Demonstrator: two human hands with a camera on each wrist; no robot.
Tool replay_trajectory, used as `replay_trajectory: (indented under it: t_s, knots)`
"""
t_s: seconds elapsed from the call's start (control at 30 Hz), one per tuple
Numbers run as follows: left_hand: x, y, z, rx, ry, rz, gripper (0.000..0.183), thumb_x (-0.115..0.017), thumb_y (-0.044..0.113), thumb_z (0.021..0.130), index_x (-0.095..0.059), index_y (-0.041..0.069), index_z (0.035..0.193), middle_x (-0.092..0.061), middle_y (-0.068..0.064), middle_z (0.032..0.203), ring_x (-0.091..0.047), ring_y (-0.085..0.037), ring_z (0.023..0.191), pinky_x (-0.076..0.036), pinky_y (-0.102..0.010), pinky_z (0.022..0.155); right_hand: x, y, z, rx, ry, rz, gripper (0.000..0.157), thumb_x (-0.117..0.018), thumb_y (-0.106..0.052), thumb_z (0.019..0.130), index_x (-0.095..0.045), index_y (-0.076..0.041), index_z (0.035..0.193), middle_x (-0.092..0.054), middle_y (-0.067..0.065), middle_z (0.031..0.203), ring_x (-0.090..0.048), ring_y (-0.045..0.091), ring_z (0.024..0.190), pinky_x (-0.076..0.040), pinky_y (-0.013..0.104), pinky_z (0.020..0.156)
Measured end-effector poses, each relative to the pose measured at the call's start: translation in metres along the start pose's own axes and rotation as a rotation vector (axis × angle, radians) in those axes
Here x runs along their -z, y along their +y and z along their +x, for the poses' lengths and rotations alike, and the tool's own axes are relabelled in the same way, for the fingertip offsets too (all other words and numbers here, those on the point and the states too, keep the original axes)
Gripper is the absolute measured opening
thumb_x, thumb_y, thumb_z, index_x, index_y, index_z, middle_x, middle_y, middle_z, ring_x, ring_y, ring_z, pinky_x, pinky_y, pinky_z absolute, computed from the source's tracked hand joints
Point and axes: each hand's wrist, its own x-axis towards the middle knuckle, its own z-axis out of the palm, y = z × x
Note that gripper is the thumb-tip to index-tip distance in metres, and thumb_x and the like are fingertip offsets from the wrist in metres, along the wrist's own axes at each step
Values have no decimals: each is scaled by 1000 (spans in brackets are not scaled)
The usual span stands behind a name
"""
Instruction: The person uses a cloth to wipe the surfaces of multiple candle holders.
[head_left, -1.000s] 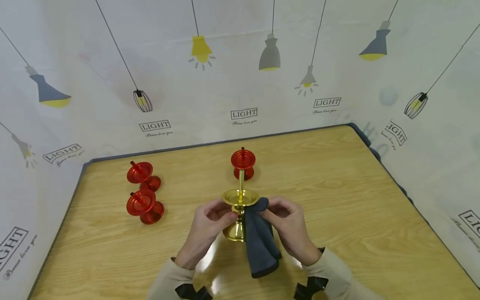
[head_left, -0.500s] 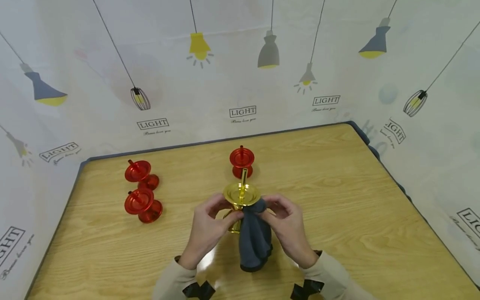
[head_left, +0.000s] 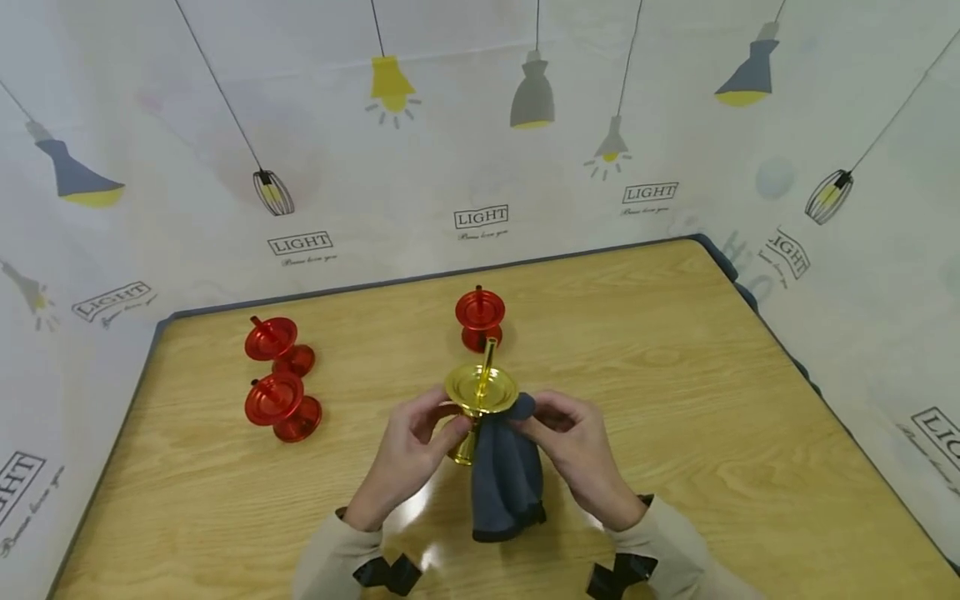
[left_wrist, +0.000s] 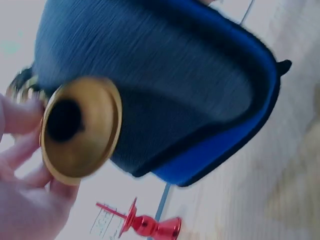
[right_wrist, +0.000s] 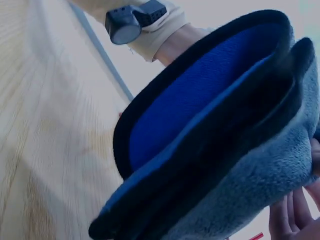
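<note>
The left hand (head_left: pixel 416 450) pinches the gold-coloured candle holder (head_left: pixel 468 393) below its dish, thumb on the near side. The holder is raised over the wooden table (head_left: pixel 690 375), its foot clear of the surface; the left wrist view shows the hollow underside. The right hand (head_left: pixel 579 442) pinches a grey-blue cloth (head_left: pixel 504 492) against the holder's right side, and the cloth hangs down. The cloth hides much of the right hand's grip, so exact finger contact cannot be confirmed. One red candle holder (head_left: pixel 480 312) stands beyond the gold-coloured one; two further red candle holders (head_left: pixel 272 400) stand at left, close together.
</note>
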Motion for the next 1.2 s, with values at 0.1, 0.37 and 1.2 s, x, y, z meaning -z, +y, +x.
replay_trajectory:
  t_s: [0.1, 0.37, 1.2]
  knots:
    - [-7, 0, -1, -4, 57, 126, 29, -66, 3, 96, -67, -2, 125, -61, -17, 123, -57, -12, 110, -51, -34, 95, -2, 2, 0, 42, 41, -49, 15, -75, -8, 91, -75, -1, 104, -76, -3, 103, -73, 16, 96, -60, 31, 82]
    - [-14, -3, 1, -32, 171, 148, 35, -79, -3, 84, -71, 1, 117, -66, -14, 112, -62, -13, 99, -54, -23, 78, -3, 2, -3, 95, 77, -130, 15, -76, -3, 89, -76, 1, 103, -76, -7, 98, -73, 13, 94, -62, 30, 80]
    - [-16, -5, -1, -14, 107, -32, 42, -71, -10, 88, -62, -6, 129, -60, -22, 126, -60, -12, 118, -54, -27, 99, 0, 0, -4, 30, 22, -65, 17, -76, -9, 91, -75, 3, 104, -77, -5, 99, -73, 16, 93, -60, 32, 80]
